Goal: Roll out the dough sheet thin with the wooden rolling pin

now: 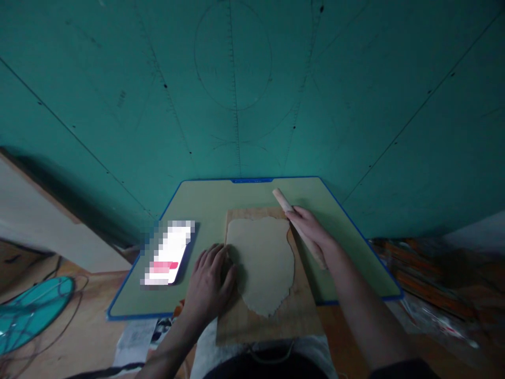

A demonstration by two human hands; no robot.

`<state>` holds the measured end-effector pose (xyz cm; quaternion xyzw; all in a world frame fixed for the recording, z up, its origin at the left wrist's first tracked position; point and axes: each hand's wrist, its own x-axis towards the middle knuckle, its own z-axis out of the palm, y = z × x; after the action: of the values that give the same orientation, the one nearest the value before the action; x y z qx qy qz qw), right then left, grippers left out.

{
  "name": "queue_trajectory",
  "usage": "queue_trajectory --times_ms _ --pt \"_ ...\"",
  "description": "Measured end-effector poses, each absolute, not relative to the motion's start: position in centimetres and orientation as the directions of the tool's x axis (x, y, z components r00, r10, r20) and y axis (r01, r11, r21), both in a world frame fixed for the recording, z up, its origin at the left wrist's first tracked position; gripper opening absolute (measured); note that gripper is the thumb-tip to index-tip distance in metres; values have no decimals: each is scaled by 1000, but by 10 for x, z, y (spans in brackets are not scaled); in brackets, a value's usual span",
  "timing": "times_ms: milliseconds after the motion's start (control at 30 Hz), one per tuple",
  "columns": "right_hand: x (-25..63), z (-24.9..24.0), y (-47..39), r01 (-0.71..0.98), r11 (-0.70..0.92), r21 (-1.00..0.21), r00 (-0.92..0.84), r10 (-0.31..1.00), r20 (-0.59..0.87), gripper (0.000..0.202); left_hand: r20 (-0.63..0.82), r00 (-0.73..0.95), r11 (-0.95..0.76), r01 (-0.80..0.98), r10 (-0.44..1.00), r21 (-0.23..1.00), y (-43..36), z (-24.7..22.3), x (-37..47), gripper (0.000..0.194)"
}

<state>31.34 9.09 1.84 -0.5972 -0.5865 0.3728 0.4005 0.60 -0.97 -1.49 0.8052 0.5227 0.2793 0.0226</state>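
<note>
A flattened sheet of pale dough [262, 258] with a ragged edge covers most of a wooden cutting board [272, 329]. My right hand [310, 226] is closed round a wooden rolling pin [282, 199], which slants along the right side of the board, off the dough. At the board's left edge is my left hand [211, 284], fingers curled outside the edge and thumb over the board beside the dough. It appears to grip the board there; the fingertips are partly hidden.
The board lies on a light green table [205, 197] with a blue rim and overhangs its near edge. A phone [168, 255] with a lit screen is on the left. A green marked wall [252, 105] stands behind. Bagged items [434, 284] are at right, a teal round object [37, 310] at left.
</note>
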Motion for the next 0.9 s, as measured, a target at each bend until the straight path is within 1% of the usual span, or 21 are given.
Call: queue_trajectory --times_ms 100,233,367,500,733,900 --pt "314 19 91 403 12 -915 55 998 37 32 420 300 -451 831 856 325 -9 -15 6 42" --pt "315 22 92 394 -1 -919 98 994 41 26 386 306 -432 852 870 297 -7 -16 6 46" --pt "316 24 90 370 -36 -928 124 992 11 21 350 304 -411 863 886 293 -6 -17 6 52" --pt "317 24 90 362 -79 -929 153 988 -24 17 353 305 -414 862 884 292 -7 -17 6 53" --pt "313 28 88 368 -125 -921 145 986 -75 14 314 311 -392 888 897 241 -12 -16 9 55" --pt "311 34 85 386 -145 -911 159 983 -90 12 323 307 -384 899 895 210 -18 -17 8 54"
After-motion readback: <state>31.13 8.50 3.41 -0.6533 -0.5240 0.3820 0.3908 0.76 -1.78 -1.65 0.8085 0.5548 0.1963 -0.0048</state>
